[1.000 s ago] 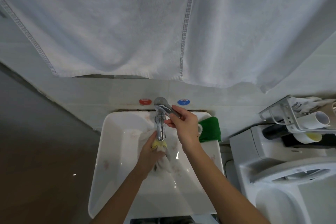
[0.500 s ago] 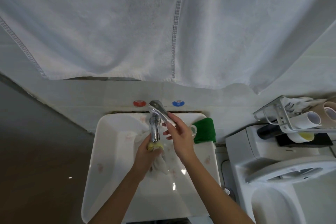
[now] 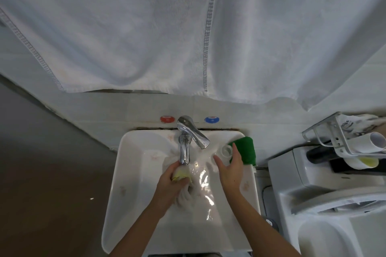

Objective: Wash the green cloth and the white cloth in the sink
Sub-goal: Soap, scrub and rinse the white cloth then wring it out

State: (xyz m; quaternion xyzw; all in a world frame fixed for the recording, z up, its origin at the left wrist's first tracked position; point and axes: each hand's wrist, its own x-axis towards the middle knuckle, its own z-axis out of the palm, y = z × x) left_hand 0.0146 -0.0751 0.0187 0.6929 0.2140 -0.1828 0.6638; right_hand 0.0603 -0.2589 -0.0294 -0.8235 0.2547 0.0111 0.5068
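My left hand [image 3: 171, 183] is closed around a bunched white cloth [image 3: 184, 195] with a yellowish patch, held under the chrome tap [image 3: 184, 148] inside the white sink [image 3: 129, 173]. Water glistens on the basin floor beside it. My right hand [image 3: 230, 170] hovers flat over the sink's right side with fingers spread, holding nothing, below the tap lever [image 3: 195, 133]. The green cloth [image 3: 245, 149] lies folded on the sink's back right corner, just beyond my right fingertips, next to a small clear cup [image 3: 226, 150].
A big white towel [image 3: 188, 27] hangs overhead across the wall. Red [image 3: 167, 119] and blue [image 3: 211, 119] markers sit behind the tap. A toilet cistern [image 3: 313, 173] and a wire rack [image 3: 344, 137] with rolls stand at the right. Brown floor lies left.
My right hand has let go of the tap lever and dropped to the right, over the basin near the green cloth. My left hand still holds the white cloth under the spout.
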